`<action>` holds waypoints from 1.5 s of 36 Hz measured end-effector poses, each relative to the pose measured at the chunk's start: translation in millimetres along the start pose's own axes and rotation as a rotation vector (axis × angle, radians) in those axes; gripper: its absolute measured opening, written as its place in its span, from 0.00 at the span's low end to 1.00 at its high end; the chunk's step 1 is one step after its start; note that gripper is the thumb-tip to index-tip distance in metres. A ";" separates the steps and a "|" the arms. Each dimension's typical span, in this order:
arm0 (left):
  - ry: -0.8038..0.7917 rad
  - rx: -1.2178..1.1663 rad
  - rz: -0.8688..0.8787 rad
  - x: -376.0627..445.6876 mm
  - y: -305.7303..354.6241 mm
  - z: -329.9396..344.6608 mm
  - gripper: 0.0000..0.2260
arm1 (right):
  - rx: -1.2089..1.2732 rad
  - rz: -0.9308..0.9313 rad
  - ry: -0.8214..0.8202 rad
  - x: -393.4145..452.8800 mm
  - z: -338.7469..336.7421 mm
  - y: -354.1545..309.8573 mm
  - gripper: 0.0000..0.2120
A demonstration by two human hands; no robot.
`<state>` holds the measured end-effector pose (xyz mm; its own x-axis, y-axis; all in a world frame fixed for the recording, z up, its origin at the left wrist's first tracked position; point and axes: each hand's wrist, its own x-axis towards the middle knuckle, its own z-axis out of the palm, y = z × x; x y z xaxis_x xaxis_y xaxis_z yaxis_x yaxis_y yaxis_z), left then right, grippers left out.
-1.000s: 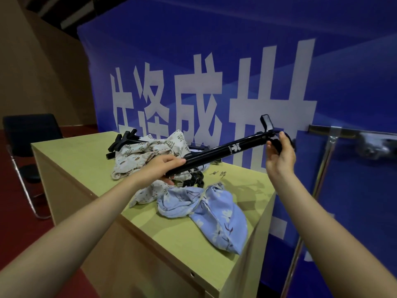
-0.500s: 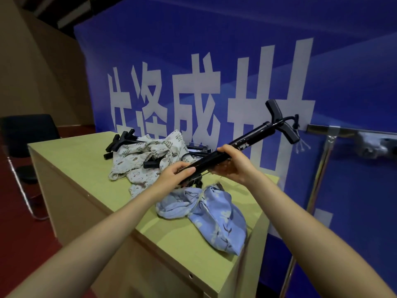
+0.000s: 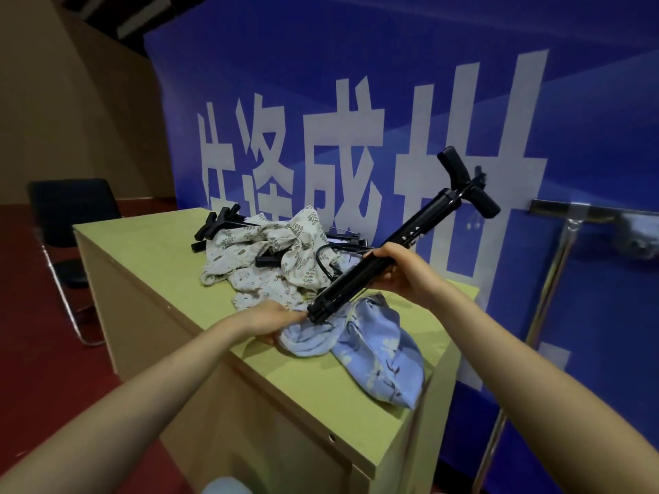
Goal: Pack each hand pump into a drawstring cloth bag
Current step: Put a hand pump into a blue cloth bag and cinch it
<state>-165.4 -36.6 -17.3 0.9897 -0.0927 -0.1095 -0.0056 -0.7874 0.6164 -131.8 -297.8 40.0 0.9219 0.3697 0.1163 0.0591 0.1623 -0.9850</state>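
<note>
Right hand [image 3: 399, 270] grips the black hand pump [image 3: 403, 244] mid-barrel — handle up and away, base slanting down to the blue bag [image 3: 371, 354] at the table's [image 3: 142, 251] near edge; left hand [image 3: 274, 324] seemingly pinches the bag's mouth — partly hidden.

The hand pump [image 3: 410, 240] looked like black metal with a dull sheen along its barrel, its handle a matt black plastic. The blue bag [image 3: 378, 361], at the pump's six o'clock, was soft printed cloth, matt and creased. The cream bags [image 3: 271, 258], at its nine o'clock, were the same kind of woven cloth, rumpled. The table [image 3: 142, 251] had a smooth, matt, yellowish wood-look top. At three o'clock a post [image 3: 549, 290] shone like polished metal.
</note>
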 end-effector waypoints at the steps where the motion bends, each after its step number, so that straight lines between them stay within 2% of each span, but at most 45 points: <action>1: -0.015 -0.091 -0.010 -2.6 2.6 2.3 0.20 | -0.003 0.003 -0.004 -0.5 -0.3 1.9 0.10; 4: -0.032 -0.582 0.007 -1.7 8.3 4.3 0.13 | -0.018 -0.023 0.063 -0.8 -2.7 6.1 0.12; 6: -0.048 -0.842 0.042 -0.3 16.2 -0.5 0.13 | -0.049 -0.080 0.171 -0.5 -3.9 5.9 0.08; 9: -0.120 -1.000 0.113 0.3 35.9 -6.4 0.18 | -0.044 -0.173 0.280 0.3 -3.8 -1.1 0.05; 11: -0.178 -1.059 0.130 -2.7 53.3 -8.8 0.13 | -0.033 -0.219 0.294 1.0 -2.2 -9.8 0.09; 14: -0.122 -1.119 0.137 -4.5 71.2 -16.8 0.13 | -0.078 -0.273 0.295 -0.4 1.4 -25.1 0.16; 17: -0.067 -1.265 0.174 -3.1 85.5 -31.1 0.12 | -0.199 -0.280 0.216 -5.6 3.3 -35.0 0.12; 20: -0.059 -1.353 0.245 -6.0 102.1 -43.7 0.12 | -0.412 -0.253 0.074 -12.4 6.7 -36.8 0.13; 22: -0.055 -1.359 0.288 -7.4 112.1 -48.8 0.12 | -0.524 -0.235 -0.003 -15.5 12.3 -32.7 0.12; 25: -0.043 -1.372 0.325 -7.1 120.5 -55.3 0.11 | -0.522 -0.237 -0.012 -14.4 20.8 -23.3 0.13; 31: 0.037 -1.359 0.259 -12.5 131.6 -63.9 0.12 | -0.059 -0.396 0.013 -11.5 44.1 -25.0 0.11; 33: 0.048 -1.383 0.270 -17.4 134.6 -69.7 0.14 | -0.141 -0.463 0.088 -10.0 52.2 -30.2 0.15; 36: 0.064 -1.423 0.321 -25.9 138.0 -83.5 0.24 | -0.422 -0.456 0.181 -6.7 58.2 -35.5 0.32; 37: 0.053 -1.405 0.358 -28.4 139.8 -87.4 0.28 | -0.494 -0.439 0.187 -5.9 58.4 -35.6 0.35; 39: 0.058 -1.330 0.405 -30.8 144.5 -92.0 0.33 | -0.552 -0.413 0.173 -7.7 59.9 -34.8 0.31; 42: 0.181 -1.198 0.445 -34.5 155.8 -94.7 0.28 | -0.592 -0.442 0.111 -11.4 61.0 -38.7 0.21; 45: 0.332 -1.091 0.436 -31.4 160.8 -100.1 0.14 | -0.632 -0.456 0.066 -10.5 54.2 -45.8 0.20; 47: 0.364 -1.033 0.432 -25.7 157.5 -103.6 0.14 | -0.531 -0.507 0.131 -7.0 44.1 -47.5 0.23; 49: 0.354 -1.021 0.439 -22.6 153.6 -105.1 0.13 | -0.447 -0.619 0.261 -3.8 30.1 -48.2 0.21; 50: 0.351 -1.022 0.434 -21.9 151.7 -105.9 0.12 | -0.444 -0.614 0.301 -3.0 23.1 -49.0 0.18; 51: 0.348 -1.029 0.427 -21.2 150.8 -106.4 0.11 | -0.460 -0.535 0.296 -3.7 16.8 -49.6 0.16; 52: 0.344 -1.039 0.421 -21.6 150.6 -106.7 0.11 | -0.477 -0.383 0.224 -5.4 11.6 -49.0 0.16; 54: 0.336 -1.058 0.408 -21.0 149.6 -106.1 0.12 | -0.476 -0.029 -0.016 -10.2 3.7 -44.5 0.23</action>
<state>-171.8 -87.8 160.0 0.9311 0.0688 0.3582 -0.3647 0.1745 0.9146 -145.2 -305.3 83.1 0.9115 0.3856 0.1431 0.2572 -0.2630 -0.9299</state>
